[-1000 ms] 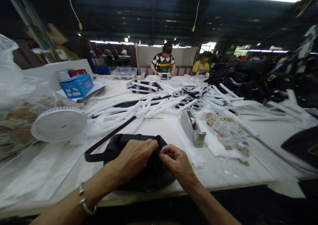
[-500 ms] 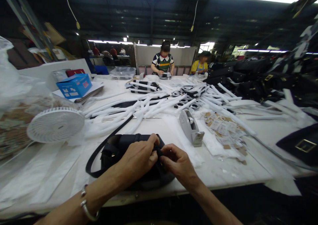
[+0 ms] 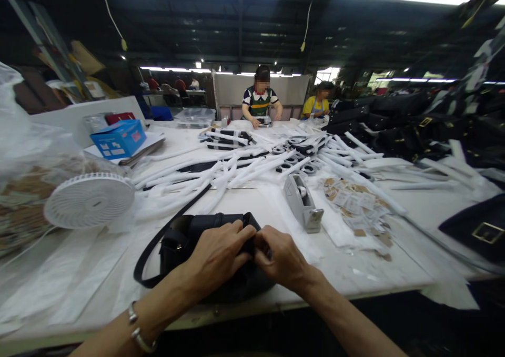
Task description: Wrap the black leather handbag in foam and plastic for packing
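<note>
A black handbag (image 3: 205, 222) lies on the white table right before me. Its long black strap (image 3: 188, 206) loops out to the left and back across the table. My left hand (image 3: 221, 249) is over the middle of the bag, its fingers closed on the black strap end at the bag's right side. At that same spot my right hand (image 3: 281, 256) pinches the strap piece, fingertips close to those of the left. The fingers hide exactly how the piece is fastened.
A grey tape dispenser (image 3: 302, 204) stands beyond my right hand, near a pile of small tags (image 3: 357, 202). White wrapped straps (image 3: 229, 175) spread across the table. A white fan (image 3: 90, 200) and blue box (image 3: 120, 139) are left, black bags (image 3: 430, 131) right. Co-workers sit opposite.
My right hand has rolled inward and its fingers have curled closer around the strap piece. The left fingers have shifted down and flattened slightly. The bag stays about where it was.
</note>
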A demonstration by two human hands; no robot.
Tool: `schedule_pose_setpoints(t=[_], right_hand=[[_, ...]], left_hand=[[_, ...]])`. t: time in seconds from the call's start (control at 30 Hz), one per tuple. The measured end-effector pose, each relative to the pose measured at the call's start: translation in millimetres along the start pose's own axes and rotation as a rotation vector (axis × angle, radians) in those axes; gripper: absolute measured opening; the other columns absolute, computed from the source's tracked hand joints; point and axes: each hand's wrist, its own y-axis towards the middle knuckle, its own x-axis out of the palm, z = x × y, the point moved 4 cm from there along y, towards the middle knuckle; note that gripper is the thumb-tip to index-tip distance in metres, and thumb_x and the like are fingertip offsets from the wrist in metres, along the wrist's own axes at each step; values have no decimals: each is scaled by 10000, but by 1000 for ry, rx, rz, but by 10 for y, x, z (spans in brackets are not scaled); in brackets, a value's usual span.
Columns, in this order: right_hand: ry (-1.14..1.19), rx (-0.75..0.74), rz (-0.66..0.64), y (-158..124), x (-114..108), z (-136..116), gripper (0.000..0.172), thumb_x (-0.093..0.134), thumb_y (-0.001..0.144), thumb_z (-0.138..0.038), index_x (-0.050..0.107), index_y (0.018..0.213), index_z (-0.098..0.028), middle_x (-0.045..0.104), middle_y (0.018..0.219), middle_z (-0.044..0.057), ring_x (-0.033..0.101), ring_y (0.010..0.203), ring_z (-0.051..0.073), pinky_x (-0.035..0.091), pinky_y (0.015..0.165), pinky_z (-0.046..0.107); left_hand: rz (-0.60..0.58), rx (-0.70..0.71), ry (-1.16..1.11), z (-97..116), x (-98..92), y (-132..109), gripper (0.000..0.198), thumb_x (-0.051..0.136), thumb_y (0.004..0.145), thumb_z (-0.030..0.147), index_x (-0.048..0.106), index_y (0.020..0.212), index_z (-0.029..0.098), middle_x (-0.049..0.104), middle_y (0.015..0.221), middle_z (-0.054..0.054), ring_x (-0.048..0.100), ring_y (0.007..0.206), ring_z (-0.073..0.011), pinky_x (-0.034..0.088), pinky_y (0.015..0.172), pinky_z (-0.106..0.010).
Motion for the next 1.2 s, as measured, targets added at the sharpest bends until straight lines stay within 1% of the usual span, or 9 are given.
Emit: schedule_pose_setpoints(t=[0.1,0.3,0.47,0.63,0.9,1.0,1.07,1.13,1.2], right_hand=[[-133,-113,23,-27,-4,-37,120,475,769,-87,495,808,-198,535,737,12,534,639,154,389,566,268],[-280,-252,-26,-42,-181,-93,113,479,814,-94,487,838,-204,537,752,11,537,658,162,371,562,280],[-269,-237,1,-93,-219,7,134,492,806,-81,463,821,-211,511,729,-3,520,645,152,368,564,276],[-222,-209,44,-233,-220,80,157,485,811,-64,454,854,-212,518,744,-1,524,661,148,390,588,271],[-227,-190,81,-375,-398,73,180,487,814,-40,459,859,-212,518,744,-3,526,675,143,420,600,264],[-67,-45,53,-374,-450,81,161,500,809,-60,470,843,-214,520,759,-8,529,664,129,453,601,258],[204,195,21,-340,-451,111,187,550,806,-109,489,945,-217,556,822,-4,570,700,132,492,589,247],[497,448,-70,-300,-372,120,300,619,806,-201,481,1072,-218,588,867,0,604,718,144,513,549,241],[663,605,-179,-251,-259,94,341,656,812,-307,493,1096,-213,580,795,-23,590,637,138,484,479,230]], left_hand=[[33,2,6,14,26,10,215,527,833,156,565,1020,255,607,962,-7,614,852,-196,420,692,-281],[144,-73,-266,-19,108,36,262,570,755,142,583,988,261,661,928,36,634,864,-168,435,769,-258],[191,-108,-321,-27,114,32,283,593,729,142,597,983,268,674,929,53,637,852,-155,426,771,-252],[139,-90,-270,3,58,-22,249,580,772,167,598,991,285,650,921,54,624,836,-157,413,735,-261],[116,-49,-268,64,20,-53,258,589,769,141,591,993,268,622,906,48,599,841,-154,407,752,-263],[98,-32,-281,81,-5,-55,263,608,774,143,583,1007,262,629,924,46,601,850,-156,411,762,-264],[90,-42,-289,86,-15,-53,245,657,785,210,585,1014,260,636,940,41,607,846,-162,416,757,-269],[93,-48,-287,93,-14,-46,269,705,783,290,592,1027,264,641,951,35,614,845,-169,422,756,-272],[112,-36,-262,101,-2,-35,276,711,796,321,601,1044,273,642,946,30,619,847,-171,424,752,-271]])
